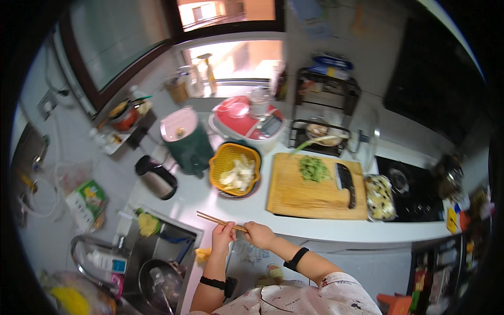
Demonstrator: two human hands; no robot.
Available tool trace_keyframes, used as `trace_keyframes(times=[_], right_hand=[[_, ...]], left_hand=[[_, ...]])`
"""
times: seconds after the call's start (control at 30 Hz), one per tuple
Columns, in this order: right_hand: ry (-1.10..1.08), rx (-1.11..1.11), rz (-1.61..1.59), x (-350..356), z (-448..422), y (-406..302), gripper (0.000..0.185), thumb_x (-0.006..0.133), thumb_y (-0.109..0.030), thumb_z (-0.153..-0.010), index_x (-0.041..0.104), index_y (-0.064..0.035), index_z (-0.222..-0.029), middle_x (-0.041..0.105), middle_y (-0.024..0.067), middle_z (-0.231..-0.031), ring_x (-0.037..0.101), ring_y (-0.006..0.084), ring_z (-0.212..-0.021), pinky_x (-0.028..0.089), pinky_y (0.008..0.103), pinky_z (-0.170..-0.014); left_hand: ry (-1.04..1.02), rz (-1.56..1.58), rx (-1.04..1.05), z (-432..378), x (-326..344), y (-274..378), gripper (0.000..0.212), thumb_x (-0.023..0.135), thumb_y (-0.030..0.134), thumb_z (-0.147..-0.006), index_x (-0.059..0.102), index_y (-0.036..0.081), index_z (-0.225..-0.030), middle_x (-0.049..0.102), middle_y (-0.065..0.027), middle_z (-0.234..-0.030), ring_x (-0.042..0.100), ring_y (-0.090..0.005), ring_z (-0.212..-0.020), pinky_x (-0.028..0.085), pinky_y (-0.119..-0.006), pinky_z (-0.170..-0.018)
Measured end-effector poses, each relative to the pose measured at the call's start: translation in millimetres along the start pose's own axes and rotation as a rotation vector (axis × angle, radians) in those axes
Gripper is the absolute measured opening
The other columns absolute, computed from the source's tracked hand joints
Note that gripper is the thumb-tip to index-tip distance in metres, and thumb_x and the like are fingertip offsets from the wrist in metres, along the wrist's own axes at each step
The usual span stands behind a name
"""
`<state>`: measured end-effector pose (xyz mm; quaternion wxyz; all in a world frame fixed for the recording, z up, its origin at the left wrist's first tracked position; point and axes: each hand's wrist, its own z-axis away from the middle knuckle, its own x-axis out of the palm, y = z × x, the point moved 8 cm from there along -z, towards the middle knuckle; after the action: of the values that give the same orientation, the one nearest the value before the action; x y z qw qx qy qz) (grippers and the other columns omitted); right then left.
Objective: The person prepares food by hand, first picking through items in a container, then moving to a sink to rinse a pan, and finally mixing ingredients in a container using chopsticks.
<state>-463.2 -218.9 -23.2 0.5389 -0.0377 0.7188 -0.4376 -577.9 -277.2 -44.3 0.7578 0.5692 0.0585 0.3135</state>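
Observation:
Between my two hands is a pair of wooden chopsticks, held low in front of me near the counter's front edge. My left hand grips them around the middle, and my right hand closes around their right end. The chopsticks' free tips point left, past the corner of the sink. Beyond my hands, a yellow plastic basket holds pale cut pieces. Over to the right, chopped green vegetable lies on a wooden cutting board beside a black-handled knife.
A foil tray of food sits between the board and a black cooktop. An electric kettle, a dark green appliance and a red-lidded cooker line the back. Left, the sink contains a frying pan.

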Motion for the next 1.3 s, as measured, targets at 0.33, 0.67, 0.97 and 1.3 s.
trace_keyframes(times=[0.33, 0.67, 0.97, 1.3], right_hand=[[1.119, 0.247, -1.015, -181, 213, 110, 0.02, 0.059, -0.016, -0.086, 0.057, 0.0006, -0.096, 0.057, 0.0038, -0.072, 0.052, 0.0108, -0.061, 0.042, 0.0224, -0.057], [1.5, 0.349, -0.864, -384, 384, 271, 0.03, 0.047, -0.029, -0.092, 0.052, -0.0039, -0.076, 0.055, 0.004, -0.068, 0.049, 0.0101, -0.057, 0.041, 0.0235, -0.05], [0.37, 0.676, 0.226, -470, 286, 458, 0.021, 0.061, -0.024, -0.077, 0.065, -0.0044, -0.085, 0.062, 0.0186, -0.078, 0.059, 0.0352, -0.075, 0.046, 0.0394, -0.067], [-0.278, 0.53, 0.494, -395, 208, 551, 0.027, 0.051, -0.026, -0.082, 0.067, -0.0055, -0.088, 0.064, 0.016, -0.091, 0.06, 0.0321, -0.084, 0.048, 0.0405, -0.074]], left_hand=[[-0.627, 0.386, -0.341, 32, 295, -61, 0.014, 0.051, 0.017, -0.089, 0.055, 0.003, -0.091, 0.053, -0.0043, -0.067, 0.052, -0.0157, -0.058, 0.043, -0.03, -0.055], [-0.828, -0.265, -0.555, 72, 446, -202, 0.03, 0.055, 0.024, -0.086, 0.052, -0.001, -0.103, 0.059, -0.0137, -0.086, 0.06, -0.0207, -0.07, 0.051, -0.032, -0.066], [-0.304, 0.054, -0.74, 80, 495, -334, 0.032, 0.057, 0.012, -0.085, 0.046, -0.007, -0.108, 0.057, -0.0207, -0.101, 0.06, -0.0305, -0.094, 0.052, -0.037, -0.079], [0.039, 0.291, -0.627, 76, 501, -348, 0.023, 0.055, 0.003, -0.083, 0.046, -0.005, -0.103, 0.055, -0.0141, -0.092, 0.061, -0.0291, -0.085, 0.053, -0.04, -0.079]])
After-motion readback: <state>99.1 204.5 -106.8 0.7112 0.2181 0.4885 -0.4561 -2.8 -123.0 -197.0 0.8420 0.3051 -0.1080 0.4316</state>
